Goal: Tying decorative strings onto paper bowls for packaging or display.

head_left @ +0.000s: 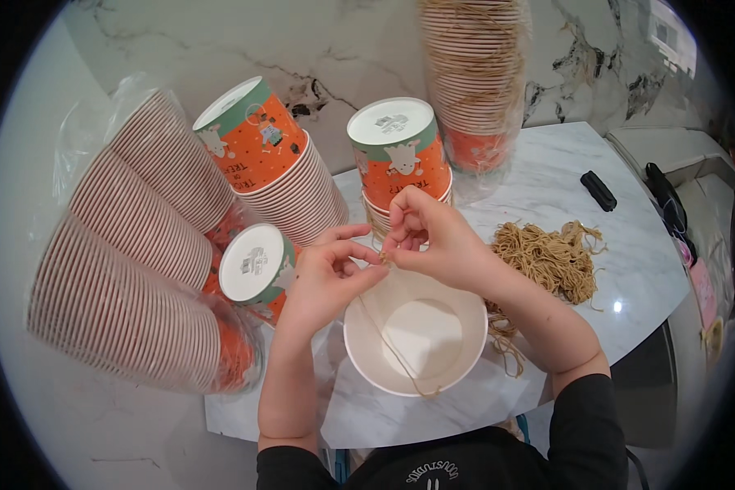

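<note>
An open white paper bucket (366,347) stands upright on the table in front of me. Above its far rim, my left hand (327,278) and my right hand (425,237) meet fingertip to fingertip. Both pinch a thin tan cord (389,345) close to a small knot or loop, too small to make out clearly. The cord runs down across the bucket's mouth to its near rim. To the right of the bucket lies a tangled heap of the same tan cord (547,260), and a few strands trail toward me.
Upside-down stacks of orange-and-green printed buckets stand beyond my hands, a left stack (261,147) and a middle stack (400,159). Plastic-wrapped bucket stacks (131,302) lean at the left. A tall wrapped stack (478,73) rises behind. A black object (599,190) lies on the marbled table (637,269).
</note>
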Available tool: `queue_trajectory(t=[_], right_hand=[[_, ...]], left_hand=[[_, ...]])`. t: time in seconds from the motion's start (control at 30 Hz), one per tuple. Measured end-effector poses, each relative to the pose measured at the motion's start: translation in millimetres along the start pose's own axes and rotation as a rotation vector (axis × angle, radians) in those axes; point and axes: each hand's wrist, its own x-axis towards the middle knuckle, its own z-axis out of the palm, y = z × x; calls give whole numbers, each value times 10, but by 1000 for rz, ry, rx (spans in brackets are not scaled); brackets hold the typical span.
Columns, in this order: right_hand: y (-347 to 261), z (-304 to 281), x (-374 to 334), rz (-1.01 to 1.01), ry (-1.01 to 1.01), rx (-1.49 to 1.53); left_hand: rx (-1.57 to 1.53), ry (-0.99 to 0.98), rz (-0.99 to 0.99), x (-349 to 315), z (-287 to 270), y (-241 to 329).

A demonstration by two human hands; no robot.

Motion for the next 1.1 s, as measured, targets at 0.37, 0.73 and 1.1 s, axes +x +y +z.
queue_trajectory(t=[0.37, 0.73, 1.1], right_hand=[[-105, 146, -78, -322, 145, -491], [-102, 139, -69, -157, 56, -328], [-57, 117, -69, -147, 34, -432]], left_hand=[[-232, -4, -76, 32, -25, -65], [-282, -25, -118, 6, -55, -38], [-239, -39, -175, -13, -171, -26]])
